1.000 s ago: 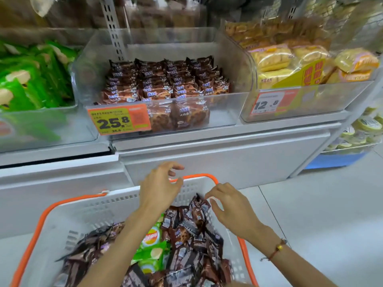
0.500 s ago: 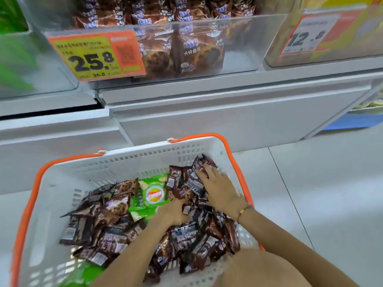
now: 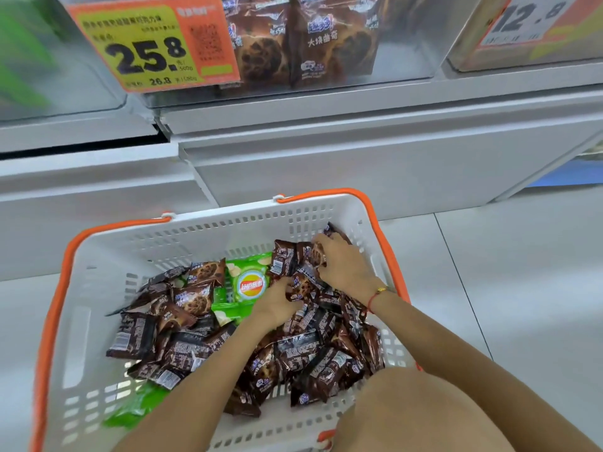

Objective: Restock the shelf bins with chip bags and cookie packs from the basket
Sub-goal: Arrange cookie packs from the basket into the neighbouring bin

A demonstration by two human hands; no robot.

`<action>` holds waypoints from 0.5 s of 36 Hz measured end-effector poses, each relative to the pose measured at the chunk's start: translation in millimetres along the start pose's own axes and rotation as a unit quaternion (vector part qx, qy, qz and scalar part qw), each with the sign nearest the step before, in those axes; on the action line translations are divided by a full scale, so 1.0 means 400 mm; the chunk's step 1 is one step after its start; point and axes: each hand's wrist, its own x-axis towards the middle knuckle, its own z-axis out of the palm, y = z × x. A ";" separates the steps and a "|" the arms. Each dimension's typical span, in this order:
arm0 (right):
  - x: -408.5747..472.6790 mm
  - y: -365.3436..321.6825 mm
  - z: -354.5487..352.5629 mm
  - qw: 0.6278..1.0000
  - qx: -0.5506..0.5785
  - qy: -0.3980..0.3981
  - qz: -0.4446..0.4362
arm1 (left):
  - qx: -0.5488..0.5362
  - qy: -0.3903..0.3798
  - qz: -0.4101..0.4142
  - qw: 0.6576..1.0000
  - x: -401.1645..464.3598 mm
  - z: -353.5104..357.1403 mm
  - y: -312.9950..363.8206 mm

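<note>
Pale grey floor tiles with thin dark seams run up to a smooth white shelf base, and the white basket stands on the floor just in front of that base. Its walls are rigid plastic pierced with rows of small rectangular slots, and orange handles curve along its rim. Above the basket, a clear hard-walled bin holds brown cookie packs behind an orange and yellow price tag marked 25.8.

Inside the basket lies a loose heap of glossy, crinkled brown cookie packs, small and rectangular. A bright green chip bag with a round logo sits near the middle, and another green bag lies at the near left corner.

Both hands are down in the heap at the basket's far right side. The left hand curls its fingers around cookie packs beside the green chip bag. The right hand, a red string bracelet at its wrist, grips a cluster of packs near the far right wall.
</note>
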 end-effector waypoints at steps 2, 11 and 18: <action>-0.006 -0.010 -0.025 0.990 0.126 -0.005 0.055 | -0.069 0.077 0.049 0.993 -0.018 -0.016 0.022; -0.078 -0.063 -0.230 0.890 0.407 -0.113 0.170 | -0.125 0.210 0.231 0.942 -0.116 -0.158 0.165; -0.135 -0.096 -0.361 0.934 0.351 -0.012 0.068 | -0.224 0.161 0.228 0.934 -0.196 -0.239 0.284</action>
